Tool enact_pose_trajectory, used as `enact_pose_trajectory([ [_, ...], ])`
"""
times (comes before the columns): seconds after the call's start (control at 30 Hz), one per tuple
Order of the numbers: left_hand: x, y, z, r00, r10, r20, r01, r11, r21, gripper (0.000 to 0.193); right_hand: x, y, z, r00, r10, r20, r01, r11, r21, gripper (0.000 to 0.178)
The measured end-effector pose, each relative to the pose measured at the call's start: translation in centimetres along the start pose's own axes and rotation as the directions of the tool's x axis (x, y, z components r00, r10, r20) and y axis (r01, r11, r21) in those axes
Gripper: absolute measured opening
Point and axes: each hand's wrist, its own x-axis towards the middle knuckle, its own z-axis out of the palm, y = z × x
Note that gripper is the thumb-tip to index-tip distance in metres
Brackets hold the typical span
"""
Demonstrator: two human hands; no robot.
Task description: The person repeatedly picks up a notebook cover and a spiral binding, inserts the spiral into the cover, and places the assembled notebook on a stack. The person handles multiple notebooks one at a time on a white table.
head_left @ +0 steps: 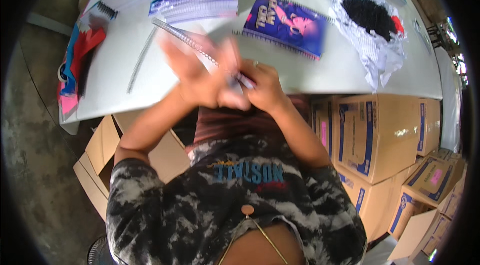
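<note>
My left hand (207, 77) is blurred by motion above the table's near edge, its fingers spread apart. Across it slants a silvery spiral binding coil (172, 28), running down to the fingertips of my right hand (266, 86). That hand is closed on the coil's lower end, with a ring on one finger. A small pale piece (245, 80) shows at the right fingertips, too smeared to name. Another spiral coil (141, 60) lies loose on the table to the left. Beyond my hands rests a purple and pink spiral notebook (287, 25), coils along two edges.
A stack of similar notebooks (195, 7) stands at the back, pens on top. Crumpled white wrapping (367, 57) holds a black tangled bundle (369, 15). Red material (90, 47) hangs by the left table edge. Cardboard boxes (377, 135) are piled at right; an opened carton (102, 150) stands at left.
</note>
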Motion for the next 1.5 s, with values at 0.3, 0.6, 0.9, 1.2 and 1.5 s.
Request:
enact_pose_trajectory([
  [0.3, 4.4, 4.8, -2.4, 0.835, -0.495, 0.241, 0.550, 0.739, -0.389, 0.081, 1.5, -1.6, 0.5, 0.987, -0.158, 0.019, 0.141, 0.924, 0.355, 0.072],
  [0.6, 6.5, -1.5, -4.1, 0.212, -0.727, 0.653, 0.804, -0.251, -0.540, 0.018, 6.5, -3.7, -5.5, 0.831, 0.496, 0.252, -0.509, 0.860, -0.015, 0.033],
  [0.9, 6.2, -5.8, -2.1, 0.398, -0.467, 0.790, 0.753, -0.325, -0.572, 0.014, 6.5, -2.3, -3.5, 0.835, 0.548, 0.043, -0.525, 0.772, 0.358, 0.019],
  [1.2, 8.6, -6.8, 0.4, 0.507, -0.847, 0.159, 0.789, 0.382, -0.482, 0.070, 7.9, -0.9, -9.7, 0.702, 0.347, -0.622, -0.049, 0.895, 0.443, 0.034],
  [1.5, 1.6, -3.9, 10.4, 0.418, -0.837, 0.354, 0.839, 0.505, 0.204, 0.026, -3.4, 8.0, -7.8, 0.652, 0.504, -0.567, -0.758, 0.417, -0.501, 0.055],
])
